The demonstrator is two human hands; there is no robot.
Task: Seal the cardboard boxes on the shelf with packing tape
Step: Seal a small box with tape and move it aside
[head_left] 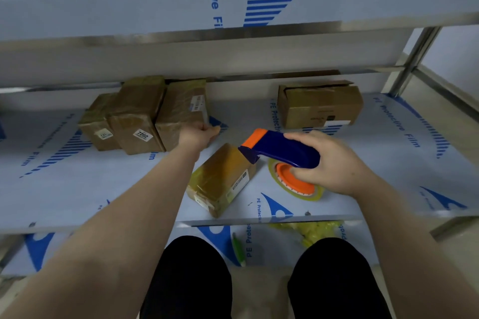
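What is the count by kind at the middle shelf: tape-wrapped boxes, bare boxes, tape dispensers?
Tape-wrapped box: 4
Bare box, top flaps not flat: 1
Tape dispenser, gripped by the right hand: 1
Total: 6

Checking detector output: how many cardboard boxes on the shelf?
5: back left, small box, 7202 box, tall box at the left hand; front-centre box; back-right box. More may hide.

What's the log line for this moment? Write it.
left hand grips end box | right hand holds dispenser | taped box beside dispenser | rear box flaps ajar
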